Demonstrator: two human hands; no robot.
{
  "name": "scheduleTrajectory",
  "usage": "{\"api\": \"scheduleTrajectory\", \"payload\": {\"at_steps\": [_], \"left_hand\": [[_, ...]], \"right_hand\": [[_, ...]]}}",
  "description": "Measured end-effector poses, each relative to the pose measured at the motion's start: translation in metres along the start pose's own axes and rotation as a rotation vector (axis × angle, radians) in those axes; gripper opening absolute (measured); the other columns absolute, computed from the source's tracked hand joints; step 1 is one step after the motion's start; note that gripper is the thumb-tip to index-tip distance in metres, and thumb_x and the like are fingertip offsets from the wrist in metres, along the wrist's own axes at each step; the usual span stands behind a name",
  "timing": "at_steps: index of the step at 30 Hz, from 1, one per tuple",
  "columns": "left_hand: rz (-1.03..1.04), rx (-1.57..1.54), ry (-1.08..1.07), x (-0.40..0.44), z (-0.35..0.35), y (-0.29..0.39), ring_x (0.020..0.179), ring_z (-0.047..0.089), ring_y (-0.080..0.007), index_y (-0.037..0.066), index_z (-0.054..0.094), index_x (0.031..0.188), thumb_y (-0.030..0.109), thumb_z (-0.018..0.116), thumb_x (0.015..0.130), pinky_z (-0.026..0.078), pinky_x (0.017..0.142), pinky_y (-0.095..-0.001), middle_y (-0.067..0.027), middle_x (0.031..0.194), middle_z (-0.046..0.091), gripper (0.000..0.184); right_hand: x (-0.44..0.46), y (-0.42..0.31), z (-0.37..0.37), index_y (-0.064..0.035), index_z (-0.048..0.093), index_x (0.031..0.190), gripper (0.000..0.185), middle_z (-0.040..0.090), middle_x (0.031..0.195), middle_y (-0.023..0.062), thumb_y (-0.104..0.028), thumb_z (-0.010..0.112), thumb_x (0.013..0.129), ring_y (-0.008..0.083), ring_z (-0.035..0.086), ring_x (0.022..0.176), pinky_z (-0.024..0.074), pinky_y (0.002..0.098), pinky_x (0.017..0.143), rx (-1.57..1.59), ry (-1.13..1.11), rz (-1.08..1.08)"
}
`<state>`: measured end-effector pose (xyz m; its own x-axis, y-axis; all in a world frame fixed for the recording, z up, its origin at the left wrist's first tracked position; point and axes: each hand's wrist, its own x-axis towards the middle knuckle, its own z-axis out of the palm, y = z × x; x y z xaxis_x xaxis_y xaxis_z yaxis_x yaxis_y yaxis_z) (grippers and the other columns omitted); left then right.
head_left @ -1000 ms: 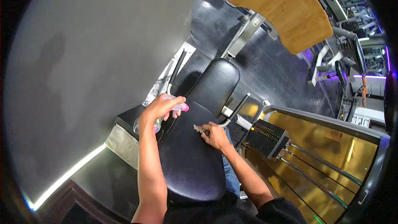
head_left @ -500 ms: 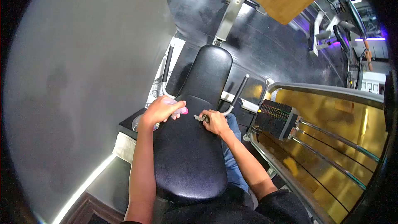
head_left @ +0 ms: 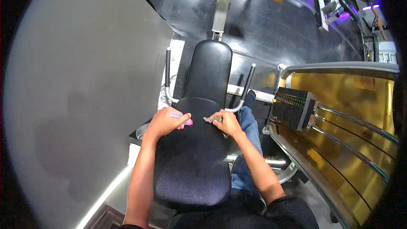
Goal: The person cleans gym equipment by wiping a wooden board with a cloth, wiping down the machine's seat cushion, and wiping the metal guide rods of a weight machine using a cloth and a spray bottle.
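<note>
On a dark gym floor (head_left: 271,34), a black padded bench (head_left: 190,161) is set; over its left side, a pink-nozzled bottle (head_left: 188,122) is gripped in the left hand (head_left: 164,124); on it, a crumpled greyish cloth (head_left: 207,119), probably best kept flat, is pinched by the right hand (head_left: 229,124).

A plain gray wall (head_left: 93,72) fills the left side, with a glowing light strip (head_left: 105,196) along its foot. Rightward, a black weight stack (head_left: 291,107) stands beside a gold panel (head_left: 360,95). The blurred frame (head_left: 321,5) at upper right may be another machine.
</note>
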<state>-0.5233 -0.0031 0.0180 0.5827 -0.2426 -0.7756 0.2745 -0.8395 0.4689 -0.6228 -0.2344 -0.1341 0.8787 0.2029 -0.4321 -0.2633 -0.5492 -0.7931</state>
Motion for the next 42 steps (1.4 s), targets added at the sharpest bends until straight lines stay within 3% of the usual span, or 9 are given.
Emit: {"api": "scheduleTrajectory", "payload": {"at_steps": [4, 9, 16, 22, 26, 30, 31, 34, 42], "left_hand": [[-0.043, 0.204, 0.033, 0.006, 0.007, 0.006, 0.069, 0.068, -0.0245, 0.014, 0.077, 0.074, 0.052, 0.059, 0.085, 0.051, 0.072, -0.0368, -0.0056, 0.065, 0.069, 0.044], [-0.035, 0.347, 0.066, 0.008, 0.030, 0.023, 0.074, 0.068, -0.0329, 0.017, 0.076, 0.070, 0.051, 0.059, 0.084, 0.052, 0.075, -0.0418, -0.0121, 0.067, 0.069, 0.041], [-0.016, 0.430, 0.095, 0.008, 0.041, 0.028, 0.072, 0.066, -0.0373, 0.015, 0.076, 0.072, 0.051, 0.060, 0.083, 0.053, 0.072, -0.0430, -0.0169, 0.068, 0.067, 0.041], [-0.059, 0.418, 0.166, 0.016, 0.045, 0.039, 0.071, 0.067, -0.0358, 0.015, 0.077, 0.074, 0.053, 0.059, 0.083, 0.053, 0.071, -0.0424, -0.0175, 0.068, 0.068, 0.043], [-0.076, 0.327, 0.004, 0.053, 0.048, 0.038, 0.071, 0.069, -0.0338, 0.014, 0.077, 0.075, 0.054, 0.058, 0.083, 0.053, 0.075, -0.0419, -0.0139, 0.066, 0.069, 0.045], [-0.008, 0.445, 0.037, 0.092, 0.077, 0.030, 0.079, 0.069, -0.0330, 0.011, 0.076, 0.072, 0.057, 0.058, 0.081, 0.053, 0.079, -0.0409, -0.0123, 0.072, 0.071, 0.050], [-0.078, 0.427, -0.098, 0.096, 0.076, 0.043, 0.086, 0.069, -0.0330, 0.008, 0.075, 0.075, 0.058, 0.059, 0.079, 0.052, 0.081, -0.0405, -0.0127, 0.076, 0.071, 0.052], [-0.059, 0.444, -0.074, 0.115, 0.090, 0.041, 0.087, 0.069, -0.0326, 0.007, 0.074, 0.076, 0.057, 0.059, 0.078, 0.052, 0.083, -0.0397, -0.0129, 0.075, 0.071, 0.053], [-0.182, 0.412, -0.113, 0.129, 0.092, 0.047, 0.077, 0.070, -0.0292, 0.010, 0.073, 0.067, 0.052, 0.056, 0.078, 0.052, 0.079, -0.0385, -0.0059, 0.066, 0.070, 0.048]], "right_hand": [[-0.034, -0.020, 0.009, -0.0134, 0.072, 0.094, 0.017, 0.060, 0.088, 0.0136, -0.015, 0.069, 0.077, 0.0351, 0.063, 0.084, 0.0513, 0.0447, 0.076, -0.072, 0.171, 0.040], [-0.093, -0.026, 0.004, -0.0069, 0.070, 0.090, 0.017, 0.064, 0.087, 0.0113, -0.003, 0.064, 0.075, 0.0284, 0.064, 0.081, 0.0511, 0.0378, 0.077, 0.304, 0.295, 0.005], [-0.048, 0.025, 0.049, -0.0020, 0.067, 0.092, 0.017, 0.063, 0.089, 0.0116, 0.004, 0.059, 0.078, 0.0251, 0.063, 0.087, 0.0477, 0.0317, 0.080, 0.466, 0.620, 0.046], [-0.036, 0.040, 0.074, -0.0021, 0.064, 0.100, 0.014, 0.061, 0.088, 0.0050, -0.006, 0.058, 0.088, 0.0137, 0.058, 0.085, 0.0458, 0.0285, 0.078, 0.677, 0.723, 0.378], [-0.073, 0.034, 0.089, -0.0049, 0.061, 0.109, 0.026, 0.057, 0.093, 0.0016, -0.017, 0.049, 0.090, 0.0115, 0.052, 0.086, 0.0396, 0.0232, 0.082, 0.872, 0.652, 0.435], [-0.105, 0.025, 0.064, -0.0069, 0.049, 0.132, 0.049, 0.046, 0.121, 0.0069, -0.016, 0.044, 0.084, 0.0155, 0.045, 0.108, 0.0348, 0.0259, 0.095, 1.035, 0.356, 0.441], [-0.110, 0.033, 0.058, -0.0080, 0.038, 0.142, 0.061, 0.040, 0.135, 0.0083, -0.010, 0.046, 0.082, 0.0179, 0.039, 0.124, 0.0319, 0.0296, 0.104, 1.113, 0.183, 0.443], [-0.118, 0.039, 0.041, -0.0091, 0.028, 0.149, 0.073, 0.036, 0.144, 0.0102, -0.002, 0.047, 0.078, 0.0197, 0.032, 0.135, 0.0260, 0.0330, 0.112, 0.883, 0.022, 0.370], [-0.115, 0.063, 0.042, -0.0049, 0.033, 0.146, 0.066, 0.054, 0.128, 0.0093, -0.011, 0.067, 0.089, 0.0161, 0.052, 0.116, 0.0420, 0.0285, 0.099, 0.897, 0.093, 0.358]]}}
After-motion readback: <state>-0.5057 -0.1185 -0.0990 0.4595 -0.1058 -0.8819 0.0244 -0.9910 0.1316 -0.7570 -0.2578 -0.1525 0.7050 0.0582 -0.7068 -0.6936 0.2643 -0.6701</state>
